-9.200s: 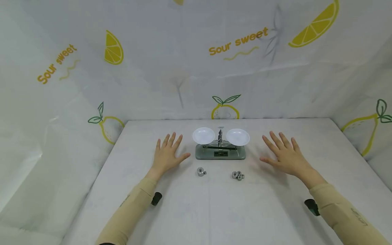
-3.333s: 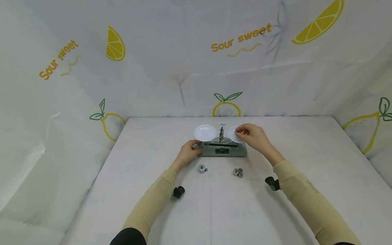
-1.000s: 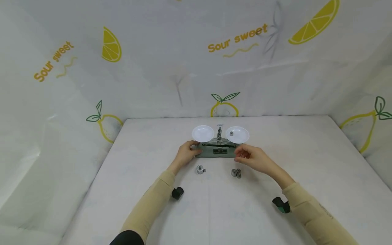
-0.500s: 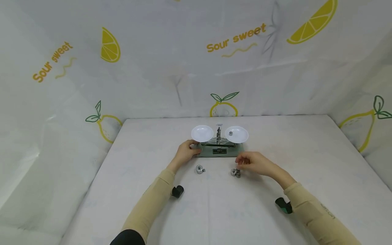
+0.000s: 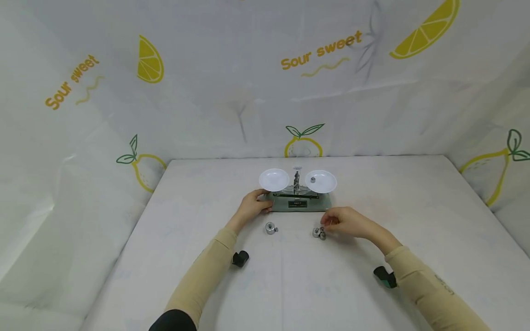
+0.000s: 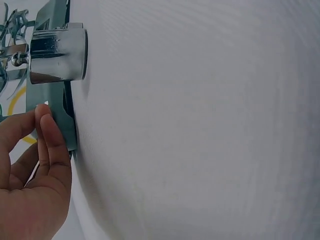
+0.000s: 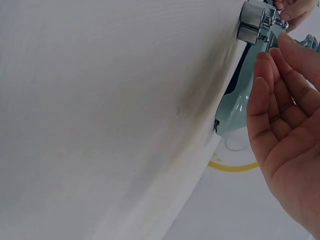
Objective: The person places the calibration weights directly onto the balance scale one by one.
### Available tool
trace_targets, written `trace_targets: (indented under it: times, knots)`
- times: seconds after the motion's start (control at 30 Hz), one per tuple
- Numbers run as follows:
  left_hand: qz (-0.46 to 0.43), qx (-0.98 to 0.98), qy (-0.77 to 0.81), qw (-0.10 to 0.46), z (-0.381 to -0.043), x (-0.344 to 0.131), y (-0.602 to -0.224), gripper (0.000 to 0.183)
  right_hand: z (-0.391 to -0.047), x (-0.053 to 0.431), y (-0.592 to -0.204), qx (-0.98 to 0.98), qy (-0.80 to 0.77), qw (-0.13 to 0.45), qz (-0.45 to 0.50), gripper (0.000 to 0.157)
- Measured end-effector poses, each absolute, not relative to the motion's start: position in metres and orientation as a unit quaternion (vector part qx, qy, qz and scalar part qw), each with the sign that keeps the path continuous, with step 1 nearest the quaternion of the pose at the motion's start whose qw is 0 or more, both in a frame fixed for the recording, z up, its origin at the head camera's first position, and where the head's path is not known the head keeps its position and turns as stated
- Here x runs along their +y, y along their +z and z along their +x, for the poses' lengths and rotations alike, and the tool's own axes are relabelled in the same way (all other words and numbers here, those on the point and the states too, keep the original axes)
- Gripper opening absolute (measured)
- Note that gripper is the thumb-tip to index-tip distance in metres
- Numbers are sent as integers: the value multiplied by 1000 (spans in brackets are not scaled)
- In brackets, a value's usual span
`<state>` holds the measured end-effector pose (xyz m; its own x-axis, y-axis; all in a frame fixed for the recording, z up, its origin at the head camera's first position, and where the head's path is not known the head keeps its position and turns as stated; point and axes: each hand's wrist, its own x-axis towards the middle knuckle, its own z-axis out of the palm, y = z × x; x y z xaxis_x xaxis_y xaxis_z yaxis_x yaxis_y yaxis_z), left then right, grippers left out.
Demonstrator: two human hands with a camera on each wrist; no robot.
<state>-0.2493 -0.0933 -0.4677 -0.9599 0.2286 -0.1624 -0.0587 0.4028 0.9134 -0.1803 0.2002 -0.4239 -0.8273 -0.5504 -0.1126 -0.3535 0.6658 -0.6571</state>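
Lemon-printed sheeting [image 5: 198, 110] is rising behind the far edge of the white table [image 5: 331, 285]. Near that edge's middle, my left hand [image 5: 251, 206] is gripping the left end of the pan balance [image 5: 298, 204]; its right pan [image 5: 326, 185] is carrying one small weight [image 5: 313, 180]. Toward the near edge, my right hand [image 5: 348, 221] is bending its fingers over a cluster of weights [image 5: 316, 232], whether pinching one I can't tell.

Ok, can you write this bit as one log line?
left hand: holds balance scale, left end | right hand: at right weight cluster, grip unclear | right pan: one weight
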Motion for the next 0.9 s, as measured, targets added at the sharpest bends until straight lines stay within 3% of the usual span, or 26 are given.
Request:
trace_targets:
  times: [0.63,0.9]
  knots:
    - [54,830,543,117,-248,-93,-469,50,-191,197,-435,897,-288,170,-290,19]
    - [52,833,539,110,-246,-93,-469,48,-191,197,-438,900,-285,168,-284,13]
